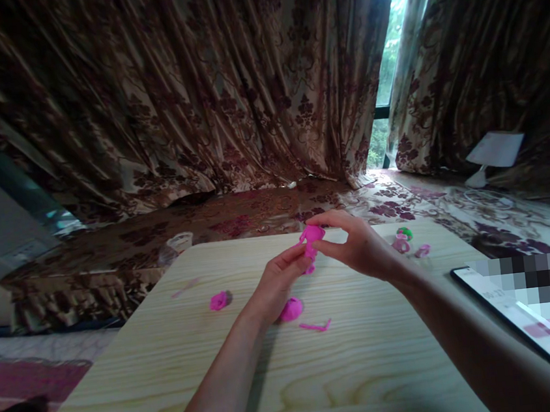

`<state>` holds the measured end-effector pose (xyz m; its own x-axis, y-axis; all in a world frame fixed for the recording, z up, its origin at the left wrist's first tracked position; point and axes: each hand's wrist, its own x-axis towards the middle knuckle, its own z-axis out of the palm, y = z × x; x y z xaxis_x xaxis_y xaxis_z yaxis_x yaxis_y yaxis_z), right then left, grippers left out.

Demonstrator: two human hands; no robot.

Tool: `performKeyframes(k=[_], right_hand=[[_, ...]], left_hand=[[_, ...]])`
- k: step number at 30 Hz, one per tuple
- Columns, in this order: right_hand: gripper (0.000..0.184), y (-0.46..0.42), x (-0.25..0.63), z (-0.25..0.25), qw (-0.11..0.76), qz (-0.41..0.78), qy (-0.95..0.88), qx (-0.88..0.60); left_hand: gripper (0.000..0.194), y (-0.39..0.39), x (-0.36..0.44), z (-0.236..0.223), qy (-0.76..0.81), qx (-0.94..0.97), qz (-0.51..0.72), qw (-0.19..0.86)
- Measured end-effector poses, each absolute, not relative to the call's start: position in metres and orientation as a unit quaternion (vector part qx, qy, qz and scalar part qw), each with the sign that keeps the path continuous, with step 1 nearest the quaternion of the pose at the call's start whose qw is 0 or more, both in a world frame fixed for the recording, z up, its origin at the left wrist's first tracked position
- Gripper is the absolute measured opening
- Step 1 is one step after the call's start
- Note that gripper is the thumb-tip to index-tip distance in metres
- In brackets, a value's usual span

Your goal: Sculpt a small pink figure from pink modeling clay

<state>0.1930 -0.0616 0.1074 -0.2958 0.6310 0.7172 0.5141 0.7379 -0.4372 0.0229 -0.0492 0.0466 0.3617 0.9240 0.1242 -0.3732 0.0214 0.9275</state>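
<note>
Above the far part of the table, both hands hold a small bright pink toy figure (312, 233) with a rounded top and a narrower lower part. My left hand (282, 274) pinches its lower part between thumb and fingers. From the right, my right hand (350, 241) closes thumb and fingers around its top. Beneath my left wrist sits a rounded pink piece (292, 309), partly hidden by the arm. A thin bent pink stick (316, 327) lies just in front of it. Farther left is a crumpled-looking pink piece (219, 300).
The pale wooden table (370, 366) bears a faint pink strip (185, 287) at left. A green and pink piece (404, 234) and a dull pink piece (423, 251) lie at back right. A phone (517, 318) rests at right; a white lamp (495, 149) stands beyond.
</note>
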Motion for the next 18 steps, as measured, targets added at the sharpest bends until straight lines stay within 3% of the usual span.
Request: performKeyframes(k=[11,18], right_hand=[[0.025,-0.052,0.193,0.107,0.454,0.078,-0.804,-0.376],[0.024,-0.041,0.188,0.095,0.429,0.074,-0.816,-0.381]], left_hand=[[0.046,-0.048,0.027,0.041,0.303,0.563,0.456,0.619],[0.024,-0.038,0.021,0.028,0.351,0.694,0.457,0.431]])
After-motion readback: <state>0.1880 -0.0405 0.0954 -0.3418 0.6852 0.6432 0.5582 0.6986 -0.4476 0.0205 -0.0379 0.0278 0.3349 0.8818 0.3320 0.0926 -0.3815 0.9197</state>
